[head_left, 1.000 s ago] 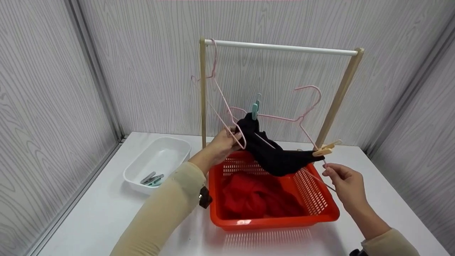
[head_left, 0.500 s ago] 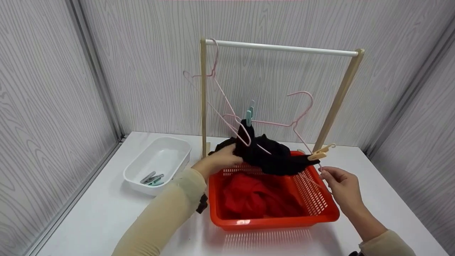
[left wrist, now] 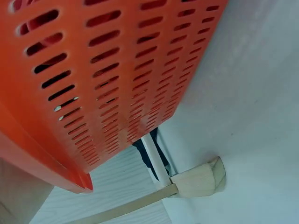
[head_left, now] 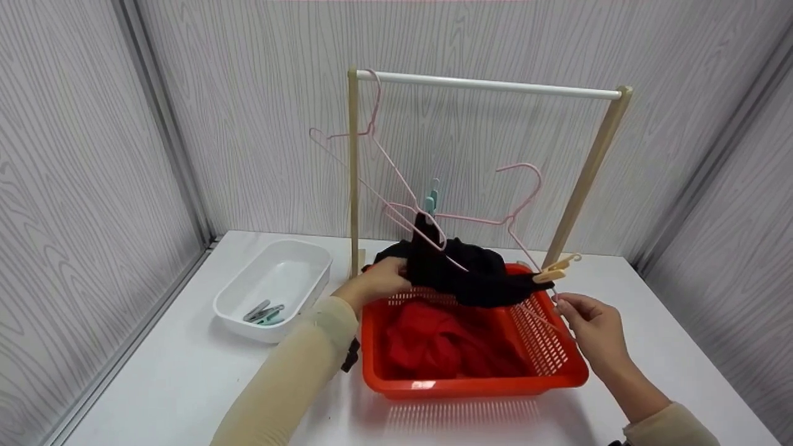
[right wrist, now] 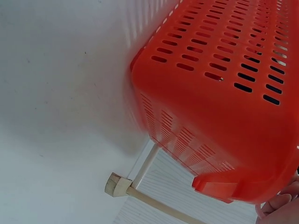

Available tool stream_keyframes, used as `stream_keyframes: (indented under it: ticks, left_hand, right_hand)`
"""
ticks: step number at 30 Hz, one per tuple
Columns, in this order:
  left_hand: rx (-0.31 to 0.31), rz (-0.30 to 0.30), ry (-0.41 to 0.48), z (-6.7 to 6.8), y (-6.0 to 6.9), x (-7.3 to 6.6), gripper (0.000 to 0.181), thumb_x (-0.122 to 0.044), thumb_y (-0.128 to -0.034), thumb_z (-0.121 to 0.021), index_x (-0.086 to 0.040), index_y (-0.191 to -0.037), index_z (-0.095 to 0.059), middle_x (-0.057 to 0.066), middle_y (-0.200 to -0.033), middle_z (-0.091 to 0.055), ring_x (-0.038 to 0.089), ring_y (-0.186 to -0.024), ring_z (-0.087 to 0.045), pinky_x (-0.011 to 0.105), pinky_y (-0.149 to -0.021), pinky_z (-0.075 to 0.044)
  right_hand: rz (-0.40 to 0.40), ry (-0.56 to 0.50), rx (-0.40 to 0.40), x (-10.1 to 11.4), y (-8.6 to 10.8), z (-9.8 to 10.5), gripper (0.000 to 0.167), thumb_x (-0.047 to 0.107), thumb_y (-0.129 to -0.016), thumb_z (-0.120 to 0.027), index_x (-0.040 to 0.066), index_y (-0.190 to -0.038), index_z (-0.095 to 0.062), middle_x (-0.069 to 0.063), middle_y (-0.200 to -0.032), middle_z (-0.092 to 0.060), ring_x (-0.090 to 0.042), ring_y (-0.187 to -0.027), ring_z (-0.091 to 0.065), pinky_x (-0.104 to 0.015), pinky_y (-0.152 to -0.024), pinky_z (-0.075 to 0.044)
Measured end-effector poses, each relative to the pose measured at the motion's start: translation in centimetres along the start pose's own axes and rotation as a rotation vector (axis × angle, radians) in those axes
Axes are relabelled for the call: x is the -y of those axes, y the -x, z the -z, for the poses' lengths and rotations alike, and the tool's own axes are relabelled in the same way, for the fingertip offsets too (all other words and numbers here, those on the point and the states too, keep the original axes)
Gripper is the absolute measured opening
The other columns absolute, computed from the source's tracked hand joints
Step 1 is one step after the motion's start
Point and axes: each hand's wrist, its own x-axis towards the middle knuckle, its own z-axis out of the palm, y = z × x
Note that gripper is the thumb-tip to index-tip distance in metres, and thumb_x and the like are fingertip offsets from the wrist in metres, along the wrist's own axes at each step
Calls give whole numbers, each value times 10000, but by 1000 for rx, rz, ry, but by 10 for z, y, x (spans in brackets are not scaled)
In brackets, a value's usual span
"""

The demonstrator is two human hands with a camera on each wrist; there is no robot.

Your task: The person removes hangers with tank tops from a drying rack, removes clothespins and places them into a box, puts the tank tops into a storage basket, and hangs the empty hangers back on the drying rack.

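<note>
A black garment [head_left: 480, 288] hangs over the back of the red basket [head_left: 477, 387]. A teal clothespin [head_left: 430, 204] and a yellow clothespin [head_left: 553, 272] clip it to a pink hanger [head_left: 471, 218]. My left hand [head_left: 381, 279] grips the garment's left part, its fingertips hidden in the cloth. On the right, my right hand [head_left: 595, 328] pinches the hanger's lower corner, just below the yellow clothespin. Fingers [right wrist: 278, 205] of that hand show at the edge of the right wrist view.
Another pink hanger [head_left: 396, 166] hangs from the rack's white rail [head_left: 489, 83] and overlaps the garment in view. Red cloth [head_left: 433, 341] lies in the basket. Several clothespins [head_left: 263, 313] lie in a white tray [head_left: 272, 279] at left. A rack foot [left wrist: 201, 179] stands behind the basket.
The held hanger and garment have come lower and slightly left. My left hand has moved down along the cloth, whose left part now bunches behind the hand. The hanging hanger has swung.
</note>
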Motion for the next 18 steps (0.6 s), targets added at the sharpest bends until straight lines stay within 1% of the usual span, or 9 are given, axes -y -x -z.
stream_keyframes:
  ticks: [3,6,9,11,15,18]
  left_hand:
    - [-33,1,44,0,-2,4,443,60,-796,-547,57,-1232,-628,127,-1160,-670,168,-973,-552,336,-911,-480]
    - [-83,6,124,-1,-6,7,368,81,-822,-515,74,-1167,-642,100,-1072,-664,166,-932,-553,298,-862,-476]
    - [-141,5,208,-3,-8,10,278,84,-861,-508,72,-1090,-665,55,-977,-646,154,-880,-541,259,-806,-452]
    - [-175,1,258,-4,-9,11,209,64,-879,-543,69,-1042,-674,33,-933,-640,145,-854,-538,247,-786,-446]
    - [-221,-22,333,-6,-11,13,137,32,-838,-666,55,-970,-690,17,-880,-663,130,-822,-565,244,-783,-477]
    - [-241,-43,358,-7,-11,13,118,45,-791,-704,20,-899,-665,4,-834,-636,132,-793,-558,245,-754,-479]
  right_hand:
    - [2,-22,4,-3,1,-2,244,84,-991,-617,-70,-1170,-676,-44,-882,-716,-114,-794,-623,-186,-695,-539]
    - [9,-48,0,-6,1,-5,230,64,-984,-624,-86,-1149,-676,-95,-898,-720,-101,-824,-667,-185,-761,-555]
    - [7,-61,-11,-7,1,-8,219,52,-977,-632,-87,-1139,-681,-112,-902,-723,-54,-809,-666,-162,-763,-545]
    - [-3,-70,-20,-8,1,-9,216,43,-974,-634,-87,-1140,-680,-100,-896,-723,-43,-805,-662,-163,-757,-544]
    - [-37,-88,-25,-9,1,-10,235,58,-978,-633,-90,-1158,-669,-44,-867,-714,-39,-803,-645,-181,-720,-543]
    - [-55,-99,-27,-9,1,-11,245,60,-979,-632,-95,-1166,-663,-26,-863,-711,-35,-806,-639,-185,-709,-543]
